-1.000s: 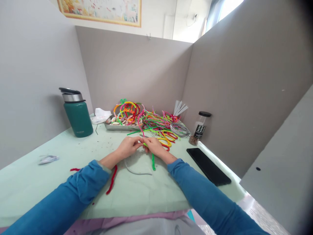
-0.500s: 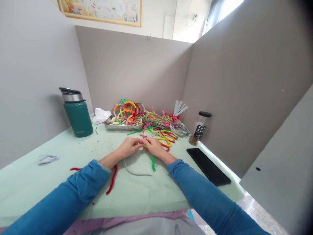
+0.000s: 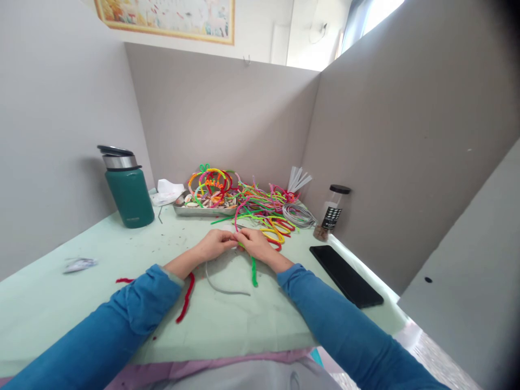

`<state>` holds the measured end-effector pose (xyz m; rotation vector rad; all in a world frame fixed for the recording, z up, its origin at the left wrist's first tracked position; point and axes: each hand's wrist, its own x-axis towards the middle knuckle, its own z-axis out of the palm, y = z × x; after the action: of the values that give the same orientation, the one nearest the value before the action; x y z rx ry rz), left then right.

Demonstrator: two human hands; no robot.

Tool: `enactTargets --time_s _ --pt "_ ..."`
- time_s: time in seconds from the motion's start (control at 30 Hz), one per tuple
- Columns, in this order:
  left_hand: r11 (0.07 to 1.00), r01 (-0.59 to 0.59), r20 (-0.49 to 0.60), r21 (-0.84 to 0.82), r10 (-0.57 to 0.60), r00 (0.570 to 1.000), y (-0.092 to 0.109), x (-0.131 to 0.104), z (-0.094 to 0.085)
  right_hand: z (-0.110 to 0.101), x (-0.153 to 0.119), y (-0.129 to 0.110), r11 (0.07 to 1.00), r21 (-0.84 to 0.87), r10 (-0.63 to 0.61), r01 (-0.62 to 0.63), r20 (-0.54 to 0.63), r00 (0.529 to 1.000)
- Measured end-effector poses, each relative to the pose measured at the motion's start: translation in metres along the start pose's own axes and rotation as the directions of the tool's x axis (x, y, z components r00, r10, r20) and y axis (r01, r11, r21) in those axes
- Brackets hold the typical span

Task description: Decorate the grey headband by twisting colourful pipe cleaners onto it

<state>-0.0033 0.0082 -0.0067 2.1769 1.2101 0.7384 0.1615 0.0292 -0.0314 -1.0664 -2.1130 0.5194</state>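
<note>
Over the middle of the table, my left hand [image 3: 214, 245] and my right hand [image 3: 257, 245] meet with their fingertips pinched together. A thin grey wire [image 3: 221, 288] curves out from under my left hand onto the cloth. Below my right hand hangs the end of a green pipe cleaner [image 3: 254, 272]. A pink pipe cleaner [image 3: 236, 218] rises just above the fingertips. The joint between the fingers is mostly hidden. A red pipe cleaner [image 3: 186, 299] lies by my left wrist, partly under the forearm.
Behind my hands stand a metal tray [image 3: 205, 212] with colourful pipe cleaner shapes, a heap of loose pipe cleaners [image 3: 264, 197] and a grey wire coil [image 3: 298, 215]. A green bottle [image 3: 130, 196] is left; a clear jar [image 3: 331, 214] and black phone [image 3: 345, 276] are right.
My hands stay pinched together in nearly the same place, with small finger movements. The free end of the grey wire has shifted slightly downward; the pink pipe cleaner has tilted a little.
</note>
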Motion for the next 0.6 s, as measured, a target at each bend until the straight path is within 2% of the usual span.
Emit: enactTargets --time_s 0.17,0.33,0.6 --pt "0.997 0.009 -0.027 0.080 -0.007 1.000 -0.0036 0.0011 0.0005 -0.0005 0.0000 -0.0006 0.999 -0.018 -0.039 0.039 -0.001 0.999" --pt "0.995 -0.011 -0.001 0.102 0.011 1.000 -0.0053 0.0018 0.0001 -0.0009 0.0004 -0.0004 1.000 0.004 -0.024 0.024 0.030 0.999" --pt "0.999 0.033 0.040 -0.024 -0.032 0.999 -0.0088 0.0006 0.0012 0.0000 0.0002 0.0027 0.999 -0.015 -0.043 0.044 0.023 0.999"
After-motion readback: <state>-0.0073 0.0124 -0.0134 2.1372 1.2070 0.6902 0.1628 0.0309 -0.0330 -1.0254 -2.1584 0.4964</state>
